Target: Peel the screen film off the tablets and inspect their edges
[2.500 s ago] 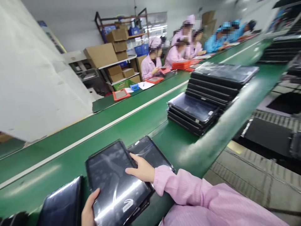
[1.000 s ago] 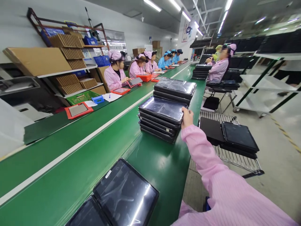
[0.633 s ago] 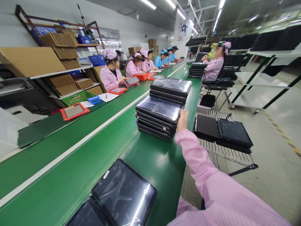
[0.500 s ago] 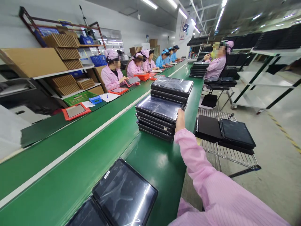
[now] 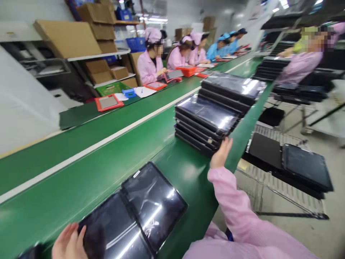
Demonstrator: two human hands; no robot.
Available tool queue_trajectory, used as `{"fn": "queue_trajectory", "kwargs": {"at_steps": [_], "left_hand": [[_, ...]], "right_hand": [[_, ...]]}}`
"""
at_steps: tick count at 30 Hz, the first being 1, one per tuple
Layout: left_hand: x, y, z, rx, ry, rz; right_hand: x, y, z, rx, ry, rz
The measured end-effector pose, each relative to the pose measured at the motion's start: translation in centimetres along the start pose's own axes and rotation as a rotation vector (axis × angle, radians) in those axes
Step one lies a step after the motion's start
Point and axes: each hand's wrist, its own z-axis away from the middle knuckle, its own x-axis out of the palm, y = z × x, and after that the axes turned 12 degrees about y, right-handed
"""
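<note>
Touching black tablet (image 5: 114, 225), left hand (image 5: 69, 241) half-spread; right hand (image 5: 222, 153) loosely extended beside tablet stack (image 5: 203, 122), contact unclear.

Your left hand (image 5: 68, 242) back in view, at left edge of nearer tablet (image 5: 113, 230). Your right hand (image 5: 221, 154) down from top of stack (image 5: 202, 115) to near corner, toward bench's (image 5: 185, 176) right edge (view swung left).

Loose pink sleeve (image 5: 238, 201) with gathered cuff (image 5: 219, 174)

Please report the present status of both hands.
Left hand open, at edge of glossy black rectangular tablet. Right hand open, beside glossy black tablet stack. Second glossy black tablet between hands.
</note>
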Motion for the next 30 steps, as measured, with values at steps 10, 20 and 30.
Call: {"fn": "queue_trajectory", "kwargs": {"at_steps": [10,20,30], "left_hand": [[-3.4,-2.4,2.6,-0.162,0.009,-0.061],[-6.6,-4.2,8.7,-0.102,-0.116,-0.228],[-5.2,-4.3,10.9,-0.073,-0.226,-0.213]], "right_hand": [[-6.8,-0.5,17.3,-0.063,-0.906,0.145],[-3.2,-2.3,17.0,-0.114,-1.130,0.171],[-4.4,-1.4,12.3,-0.305,-1.185,0.317]]}}
